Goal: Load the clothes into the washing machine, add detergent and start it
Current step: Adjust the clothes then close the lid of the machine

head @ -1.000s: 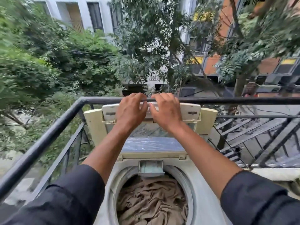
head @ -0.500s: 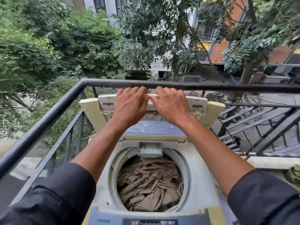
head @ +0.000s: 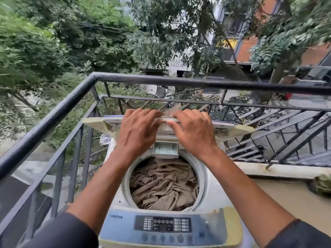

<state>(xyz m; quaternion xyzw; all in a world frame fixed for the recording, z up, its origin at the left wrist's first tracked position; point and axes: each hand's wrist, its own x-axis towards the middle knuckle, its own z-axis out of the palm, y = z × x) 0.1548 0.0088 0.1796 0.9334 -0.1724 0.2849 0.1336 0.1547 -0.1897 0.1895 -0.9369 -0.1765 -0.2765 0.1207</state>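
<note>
While the top-loading washing machine [head: 213, 197] stands against the black balcony railing [head: 179, 83], both hands hold the near edge of its folding lid [head: 232, 127], raised above the tub. The left hand [head: 136, 131] and right hand [head: 193, 133] lie side by side, fingers curled over that edge, thumbs beneath. Brown clothes [head: 163, 185] fill the drum below the wrists, under the open detergent drawer [head: 165, 149]. Nearest the camera sits the control panel [head: 163, 223].
</note>
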